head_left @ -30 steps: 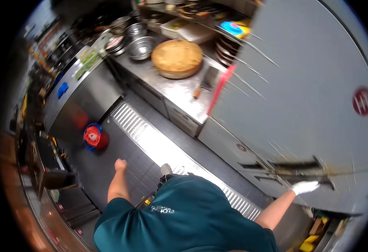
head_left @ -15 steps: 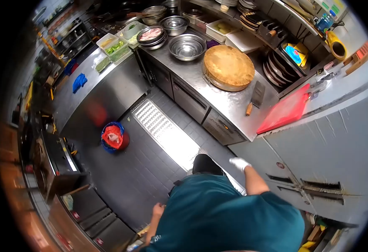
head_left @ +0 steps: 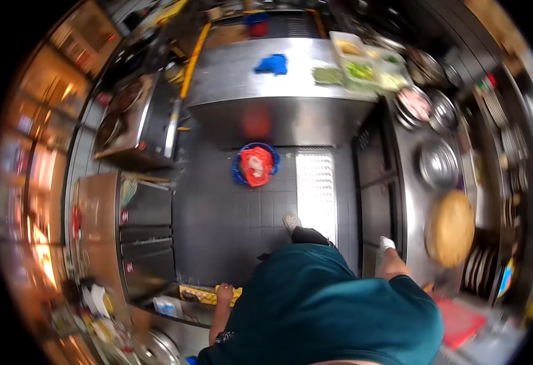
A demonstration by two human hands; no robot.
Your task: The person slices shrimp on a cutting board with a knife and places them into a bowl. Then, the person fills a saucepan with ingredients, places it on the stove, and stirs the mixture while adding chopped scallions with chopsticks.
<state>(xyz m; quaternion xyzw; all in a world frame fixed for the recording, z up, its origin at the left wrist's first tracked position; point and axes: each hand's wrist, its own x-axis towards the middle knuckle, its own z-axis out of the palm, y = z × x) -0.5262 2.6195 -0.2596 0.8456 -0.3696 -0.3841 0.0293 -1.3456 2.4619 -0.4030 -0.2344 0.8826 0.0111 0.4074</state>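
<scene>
My left hand (head_left: 224, 293), bare, hangs low beside my body, nearest to a yellow patterned item (head_left: 199, 295) at an open compartment. Its fingers are too small and blurred to read. On the other side, my right hand (head_left: 386, 244) wears a white glove and hangs beside the dark cabinet fronts (head_left: 376, 213) under the steel counter. Whether its fingers are apart or closed does not show. A round wooden chopping board (head_left: 450, 229) lies on that counter, past the gloved hand.
A bin with a red liner (head_left: 256, 166) stands on the floor ahead. Beyond it is a steel worktable (head_left: 230, 73) with a blue cloth (head_left: 271, 64) and food trays (head_left: 359, 71). Metal bowls (head_left: 438, 163) stand at right. A grated drain (head_left: 316, 201) crosses the floor.
The view has turned from the grey fridge doors towards the worktable and bin. My gloved right hand has left the fridge handle and now hangs by the counter. My left hand is lower, beside the yellow item.
</scene>
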